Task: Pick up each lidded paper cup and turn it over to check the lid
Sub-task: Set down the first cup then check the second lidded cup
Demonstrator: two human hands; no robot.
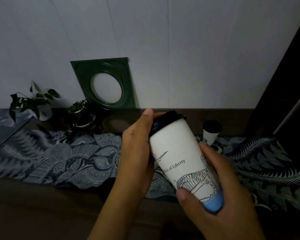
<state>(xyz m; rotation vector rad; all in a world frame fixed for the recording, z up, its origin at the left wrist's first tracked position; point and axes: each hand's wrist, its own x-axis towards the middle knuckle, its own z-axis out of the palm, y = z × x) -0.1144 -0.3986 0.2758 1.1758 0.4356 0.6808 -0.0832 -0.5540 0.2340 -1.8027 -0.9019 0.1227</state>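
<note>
A tall white paper cup point(177, 153) with a line drawing, a blue base and a black lid point(164, 122) is held in the air over the table, tilted with its lid away from me and to the left. My left hand point(137, 153) wraps the upper part, thumb on the lid's rim. My right hand point(211, 187) grips the blue bottom end. A second, smaller white cup with a black lid point(211, 131) stands upright on the table behind, to the right.
A patterned blue cloth point(68, 158) covers the dark table. Two potted plants point(35, 104) point(80, 113) stand at the back left. A green square frame with a round hole point(106, 84) leans on the white wall. A dark upright edge point(284, 101) rises at right.
</note>
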